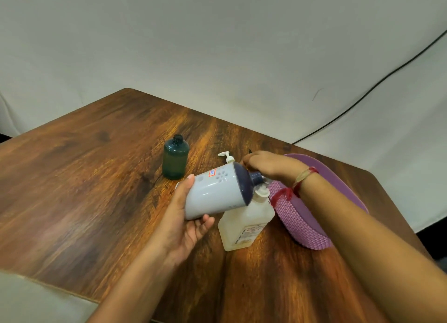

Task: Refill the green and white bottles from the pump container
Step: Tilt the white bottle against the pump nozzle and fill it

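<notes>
Fingers (205, 220) of the left hand (183, 216) wrapped under the white bottle (215, 192), tilted mid-frame over the pump container (244, 226), right hand (268, 165) gripping its dark cap (256, 176); probably light, smooth, stiff plastic, best held round the wide body.

left hand (186, 223) holds tilted white bottle (215, 193); right hand (268, 164) grips its cap (255, 177).

Print on pump container (244, 228) blurred, unreadable.
</notes>
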